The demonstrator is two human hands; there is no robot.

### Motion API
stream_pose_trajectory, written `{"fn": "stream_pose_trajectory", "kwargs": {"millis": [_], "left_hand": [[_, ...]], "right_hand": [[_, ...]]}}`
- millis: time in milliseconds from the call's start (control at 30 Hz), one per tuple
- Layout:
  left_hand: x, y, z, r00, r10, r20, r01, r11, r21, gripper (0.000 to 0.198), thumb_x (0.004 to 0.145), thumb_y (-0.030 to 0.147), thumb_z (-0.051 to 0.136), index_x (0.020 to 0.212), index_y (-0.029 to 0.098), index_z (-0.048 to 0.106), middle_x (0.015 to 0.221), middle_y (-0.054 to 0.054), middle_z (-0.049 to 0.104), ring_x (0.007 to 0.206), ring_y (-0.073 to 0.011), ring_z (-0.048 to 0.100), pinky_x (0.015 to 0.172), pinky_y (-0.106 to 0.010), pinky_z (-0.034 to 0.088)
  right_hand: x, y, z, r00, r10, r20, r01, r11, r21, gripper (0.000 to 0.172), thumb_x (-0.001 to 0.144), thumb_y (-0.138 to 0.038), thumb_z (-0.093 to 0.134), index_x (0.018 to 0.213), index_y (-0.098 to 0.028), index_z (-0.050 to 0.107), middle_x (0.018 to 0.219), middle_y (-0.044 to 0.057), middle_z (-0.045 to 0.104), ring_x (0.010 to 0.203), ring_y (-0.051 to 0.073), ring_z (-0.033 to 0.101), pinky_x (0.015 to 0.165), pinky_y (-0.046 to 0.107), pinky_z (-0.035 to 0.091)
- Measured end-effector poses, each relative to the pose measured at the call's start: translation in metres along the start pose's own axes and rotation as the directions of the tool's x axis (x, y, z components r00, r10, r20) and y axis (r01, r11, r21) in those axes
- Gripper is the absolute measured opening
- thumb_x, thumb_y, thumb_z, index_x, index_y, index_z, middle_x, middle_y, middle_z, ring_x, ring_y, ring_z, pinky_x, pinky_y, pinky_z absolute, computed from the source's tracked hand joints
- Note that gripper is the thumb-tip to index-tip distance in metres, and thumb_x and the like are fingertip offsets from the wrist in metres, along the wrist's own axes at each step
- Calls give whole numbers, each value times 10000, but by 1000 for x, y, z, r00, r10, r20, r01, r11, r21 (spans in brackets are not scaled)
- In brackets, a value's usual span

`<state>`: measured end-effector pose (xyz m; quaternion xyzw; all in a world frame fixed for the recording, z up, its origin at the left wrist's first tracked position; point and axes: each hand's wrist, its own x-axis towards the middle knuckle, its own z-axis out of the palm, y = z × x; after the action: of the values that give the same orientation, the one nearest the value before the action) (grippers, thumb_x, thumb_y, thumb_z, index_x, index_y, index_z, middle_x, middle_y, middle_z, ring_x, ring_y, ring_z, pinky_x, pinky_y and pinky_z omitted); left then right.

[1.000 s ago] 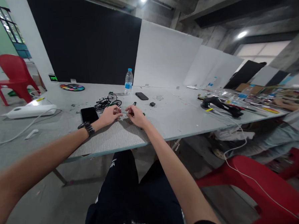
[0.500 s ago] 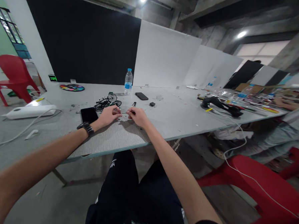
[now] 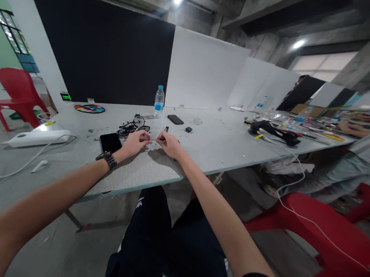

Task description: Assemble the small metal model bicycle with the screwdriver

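Note:
My left hand (image 3: 136,142) and my right hand (image 3: 169,143) rest close together on the grey table (image 3: 222,142), fingers pinched. Between their fingertips runs a thin metal rod (image 3: 155,139), held at both ends. A black watch (image 3: 106,158) sits on my left wrist. Just beyond my hands lies a small model bicycle (image 3: 134,125) with spoked wheels, and a black phone (image 3: 110,141) lies beside my left wrist.
A water bottle (image 3: 159,101), a second phone (image 3: 175,119) and a small black item (image 3: 188,129) stand farther back. A white power strip (image 3: 37,138) with cables lies left. Tools clutter the right end, where another person's hand (image 3: 352,128) works. Red chairs (image 3: 317,235) stand nearby.
My hands have hardly moved; the fingers shift slightly on the thin rod. The other person's hand at the far right has shifted a little.

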<state>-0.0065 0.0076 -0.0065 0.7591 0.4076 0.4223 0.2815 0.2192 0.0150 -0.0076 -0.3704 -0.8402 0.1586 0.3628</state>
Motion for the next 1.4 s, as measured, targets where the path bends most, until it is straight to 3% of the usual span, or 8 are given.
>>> {"fn": "stream_pose_trajectory", "kwargs": {"millis": [300, 467, 633, 933, 1100, 1267, 1333, 1400], "left_hand": [[-2, 5, 3, 996, 75, -47, -70, 993, 96, 186, 890, 345, 746, 916, 215, 616, 790, -48, 789, 688, -224, 748, 733, -363, 607], [-5, 9, 1, 991, 130, -25, -127, 987, 98, 96, 865, 158, 633, 944, 213, 632, 910, -69, 822, 957, -270, 808, 824, -354, 614], [-4, 11, -1, 971, 236, -42, -216, 937, 274, 35, 949, 227, 643, 968, 211, 668, 961, -86, 818, 947, -266, 785, 850, -358, 580], [-2, 5, -1, 874, 484, -37, -386, 739, 553, 253, 1081, 318, 508, 1013, 218, 730, 922, -94, 770, 856, -233, 697, 846, -341, 515], [-5, 15, -3, 837, 546, 41, -466, 670, 578, 324, 1081, 252, 439, 1084, 239, 762, 879, -83, 769, 880, -219, 689, 903, -342, 531], [-8, 28, 0, 786, 583, 205, -595, 621, 510, 341, 1101, 230, 427, 1208, 256, 749, 1170, -109, 800, 1069, -235, 706, 1051, -393, 506], [-7, 29, 7, 796, 577, 183, -578, 634, 514, 314, 1107, 233, 444, 1216, 246, 738, 1168, -114, 796, 1091, -243, 706, 1057, -403, 496], [-5, 28, 14, 823, 562, 79, -509, 670, 541, 259, 1113, 287, 486, 1167, 225, 731, 1071, -118, 792, 1045, -253, 714, 1010, -403, 504]], "right_hand": [[1, 1, -2, 996, 89, -17, -86, 988, 129, 276, 974, -447, 629, 831, -225, 551, 807, 12, 628, 757, 174, 563, 727, 301, 440], [4, 8, -3, 994, 109, -15, -103, 967, 231, 379, 927, -575, 663, 835, -213, 602, 812, 17, 630, 752, 171, 563, 708, 298, 439], [5, 5, -4, 982, 184, 37, -184, 904, 386, 444, 866, -648, 712, 820, -225, 586, 650, -44, 504, 586, 130, 454, 560, 263, 342], [0, -22, -29, 925, 251, 285, -378, 685, 623, 384, 882, -557, 784, 833, -242, 568, 563, -118, 293, 448, 74, 200, 446, 245, 223], [-7, -28, -47, 876, 274, 396, -476, 620, 624, 359, 886, -501, 801, 827, -223, 581, 585, -115, 301, 463, 63, 169, 428, 233, 203], [-14, -25, -63, 771, 289, 568, -610, 592, 526, 347, 920, -515, 760, 902, -198, 623, 585, -127, 285, 467, 64, 163, 419, 217, 197], [-16, -21, -73, 727, 313, 611, -640, 629, 440, 390, 961, -564, 709, 876, -195, 617, 577, -124, 275, 467, 67, 169, 422, 216, 205], [-17, -13, -86, 750, 381, 541, -611, 712, 346, 398, 992, -572, 672, 906, -183, 651, 581, -115, 279, 467, 75, 197, 429, 217, 205]]}}
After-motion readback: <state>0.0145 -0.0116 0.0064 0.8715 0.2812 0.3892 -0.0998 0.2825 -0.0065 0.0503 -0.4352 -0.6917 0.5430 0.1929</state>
